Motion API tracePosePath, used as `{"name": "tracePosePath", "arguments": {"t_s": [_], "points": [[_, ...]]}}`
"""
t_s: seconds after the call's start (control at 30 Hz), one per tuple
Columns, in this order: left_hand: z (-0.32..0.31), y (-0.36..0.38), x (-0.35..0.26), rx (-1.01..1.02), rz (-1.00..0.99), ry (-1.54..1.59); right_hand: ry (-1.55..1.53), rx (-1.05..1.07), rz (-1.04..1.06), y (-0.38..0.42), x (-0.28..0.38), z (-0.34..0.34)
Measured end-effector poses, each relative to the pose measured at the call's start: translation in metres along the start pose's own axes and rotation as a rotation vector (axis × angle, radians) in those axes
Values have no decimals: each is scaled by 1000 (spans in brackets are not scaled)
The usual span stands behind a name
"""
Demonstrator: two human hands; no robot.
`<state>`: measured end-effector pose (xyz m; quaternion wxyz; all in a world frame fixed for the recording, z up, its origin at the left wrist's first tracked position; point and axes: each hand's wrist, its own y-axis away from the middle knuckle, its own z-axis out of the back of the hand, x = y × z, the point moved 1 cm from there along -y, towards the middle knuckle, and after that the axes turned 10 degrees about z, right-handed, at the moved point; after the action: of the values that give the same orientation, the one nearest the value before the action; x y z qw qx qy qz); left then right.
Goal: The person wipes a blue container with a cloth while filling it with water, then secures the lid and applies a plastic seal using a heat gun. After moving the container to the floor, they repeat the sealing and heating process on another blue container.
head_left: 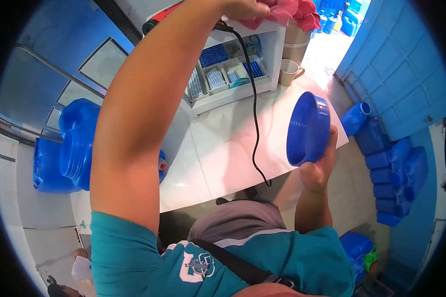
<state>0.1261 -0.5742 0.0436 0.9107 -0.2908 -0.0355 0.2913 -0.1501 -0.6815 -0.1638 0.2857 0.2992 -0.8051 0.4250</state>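
Note:
In my right hand (318, 171) is a round blue screw lid (309, 129), tilted on edge, its ridged inside facing left. The fingers and thumb close around its lower right rim, above the table's right part. My left arm stretches up across the view to the top of the white shelf unit. There my left hand (247, 8) is closed on a pinkish-red cloth (275, 14); the top edge of the view cuts off part of the hand. Beside that forearm lies a red and black heat gun or similar power tool (156, 22), mostly hidden.
A black cord (253, 94) hangs over the white table (198, 163). The shelf unit (238, 101) holds small baskets. A beige mug (289, 72) stands beside it. Blue containers (77, 148) sit at left; more blue jugs (396, 168) line the right wall by the blue door (396, 64).

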Motion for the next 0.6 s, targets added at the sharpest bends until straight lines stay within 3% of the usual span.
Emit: {"name": "tracePosePath", "arguments": {"t_s": [0.03, 0.1, 0.17, 0.23, 0.27, 0.33, 0.4, 0.43, 0.53, 0.6], "points": [[1, 5, -8, 345, 9, -13, 80, 75, 141, -2, -7, 5], [10, 31, -36, 153, 36, 25, 145, 148, 277, -10, -15, 7], [20, 77, -66, -36, -89, 212, 365, 393, 471, -15, -16, -1], [44, 141, -91, 217, 315, 403, 495, 402, 535, -20, -9, -27], [55, 162, -90, 213, 332, 397, 544, 407, 573, -22, -6, -43], [76, 202, -74, 408, 503, 749, 546, 498, 667, -31, -1, -80], [126, 231, -50, 249, 604, 558, 484, 502, 620, -42, -17, -104], [154, 244, -46, 95, 763, 577, 426, 489, 581, -50, -37, -114], [238, 295, -2, -106, 854, 341, 682, 717, 289, -66, -103, -136], [287, 338, 37, -72, 1013, 276, 964, 913, 130, -80, -150, -151]]}}
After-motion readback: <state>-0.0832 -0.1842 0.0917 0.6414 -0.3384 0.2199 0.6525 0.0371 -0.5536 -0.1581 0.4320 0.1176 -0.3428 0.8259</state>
